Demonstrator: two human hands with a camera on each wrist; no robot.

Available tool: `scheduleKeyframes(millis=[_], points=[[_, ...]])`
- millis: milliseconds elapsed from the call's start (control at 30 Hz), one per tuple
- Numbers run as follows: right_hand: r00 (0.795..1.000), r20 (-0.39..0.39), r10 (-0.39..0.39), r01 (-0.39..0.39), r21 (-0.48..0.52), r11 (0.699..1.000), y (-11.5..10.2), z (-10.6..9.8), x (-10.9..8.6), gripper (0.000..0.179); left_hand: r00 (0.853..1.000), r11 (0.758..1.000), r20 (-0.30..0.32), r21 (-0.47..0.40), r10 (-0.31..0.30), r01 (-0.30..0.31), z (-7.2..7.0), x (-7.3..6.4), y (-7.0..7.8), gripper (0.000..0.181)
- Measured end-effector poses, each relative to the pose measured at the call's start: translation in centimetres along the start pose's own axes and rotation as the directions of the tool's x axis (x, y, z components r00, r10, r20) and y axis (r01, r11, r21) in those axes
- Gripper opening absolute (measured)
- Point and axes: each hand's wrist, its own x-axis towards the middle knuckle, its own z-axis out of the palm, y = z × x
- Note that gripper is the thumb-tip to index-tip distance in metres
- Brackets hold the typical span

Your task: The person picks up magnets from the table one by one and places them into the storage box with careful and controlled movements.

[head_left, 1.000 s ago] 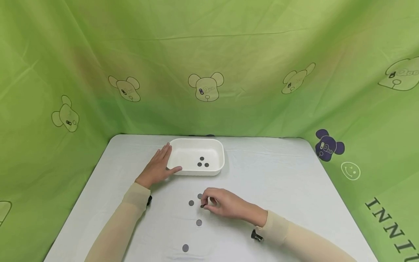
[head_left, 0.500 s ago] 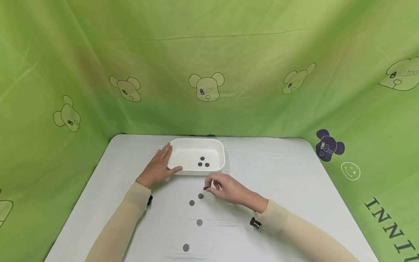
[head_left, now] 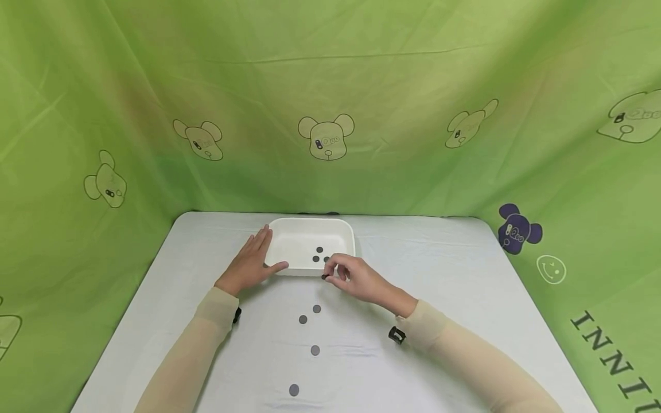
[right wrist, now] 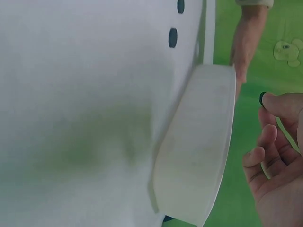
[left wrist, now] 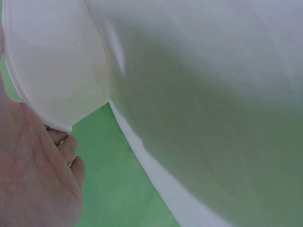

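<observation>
Tray (head_left: 290, 245): smooth plastic by its look, softly satin
Discs (head_left: 303, 319) before the tray: matt, flat-faced; material unclear
Desk (head_left: 439, 258) under the tray: matt cloth cover, faintly creased
Curtain (head_left: 392, 186) behind the tray: creased cloth, slight sheen
Sleeves (head_left: 196, 332): thin matt cloth

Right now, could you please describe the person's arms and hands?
The left sleeve and right sleeve are long, plain and beige. A small black device shows at the right sleeve's end, part of another black device at the left's. The left hand and right hand are ungloved.
</observation>
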Motion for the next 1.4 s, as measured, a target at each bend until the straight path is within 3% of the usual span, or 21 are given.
scheduleKeyframes(millis=[367, 833, 1400], points=[[0.997, -0.038, 0.073, -0.074, -0.031, 0.997, 1.2, -0.2, 2.1, 0.014, 1.0, 1.0, -0.019, -0.004, 0.015, -0.015, 0.1, 0.2, 0.0, 0.113], [0.993, -0.069, 0.095, -0.097, -0.02, 0.995, 2.7, -0.3, 3.9, 0.015, 1.0, 1.0, -0.021, 0.005, 0.015, -0.015, 0.1, 0.2, -0.1, 0.114], [0.982, -0.067, 0.178, -0.179, -0.004, 0.984, 4.3, 0.4, 6.7, 0.013, 1.0, 1.0, -0.028, 0.015, 0.012, -0.011, 0.1, 0.2, 0.1, 0.113]])
